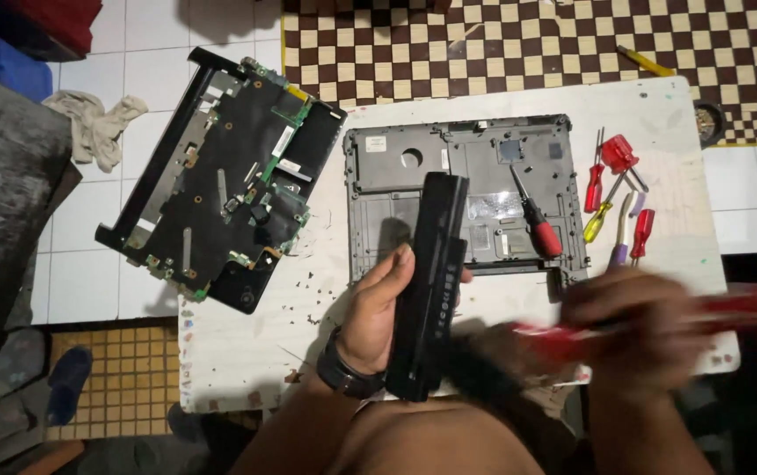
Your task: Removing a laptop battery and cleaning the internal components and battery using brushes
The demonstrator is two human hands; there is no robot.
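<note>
My left hand [377, 303] grips a long black laptop battery [431, 281], held upright over the near edge of the white table [247, 343]. My right hand [638, 330] is blurred by motion and holds a red-handled tool [730, 308] beside the battery. Behind the battery lies a grey laptop bottom case [475, 171], with a red-and-black screwdriver [532, 215] resting on it.
An opened black laptop chassis with its circuit board exposed [225, 189] overhangs the table's left edge. Several red and yellow screwdrivers [616, 193] lie at the right. A rag [97, 123] lies on the white tiles, and a checkered mat [519, 44] is behind the table.
</note>
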